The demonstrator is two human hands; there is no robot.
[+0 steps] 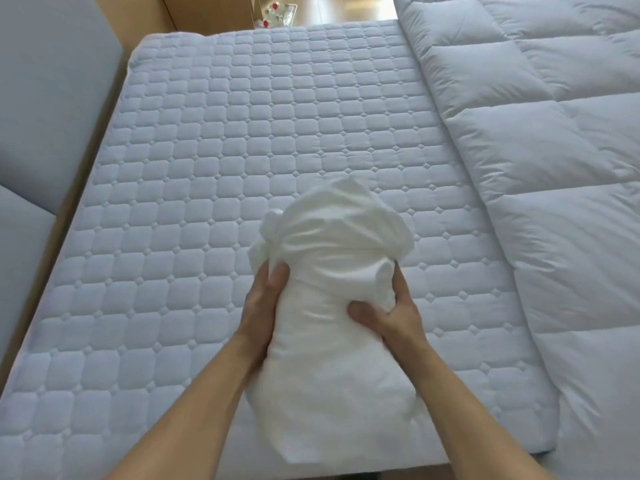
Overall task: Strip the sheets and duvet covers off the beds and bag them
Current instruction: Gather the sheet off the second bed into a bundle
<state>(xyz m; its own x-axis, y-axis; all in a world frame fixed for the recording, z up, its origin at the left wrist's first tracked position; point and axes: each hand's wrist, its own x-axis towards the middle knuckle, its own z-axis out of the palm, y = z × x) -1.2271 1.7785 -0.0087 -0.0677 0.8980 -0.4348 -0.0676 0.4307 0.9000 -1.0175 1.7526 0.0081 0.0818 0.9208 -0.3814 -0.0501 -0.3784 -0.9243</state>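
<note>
While the left hand and the right hand hold it from both sides, the white sheet stands between them as a tall bundle. Each grip is closed on the cloth: the left thumb presses into the side of the bundle, and the right thumb lies across its front while the fingers go behind. Above the grip the sheet swells into a loose, crumpled head with deep folds. Below the grip it comes down toward the person as a smoother, thick column. The cloth is plain, and a little shiny where the light falls.

Under and beyond the grip lies the bare mattress, pale blue-white, stitched in a regular pattern of rounded squares with small diamonds at their corners. To the right of the grip lies a puffy duvet, sewn in big soft rectangles, with its edge over the mattress. Well apart to the left of the grip stands a padded grey-blue panel beside a wooden frame.
</note>
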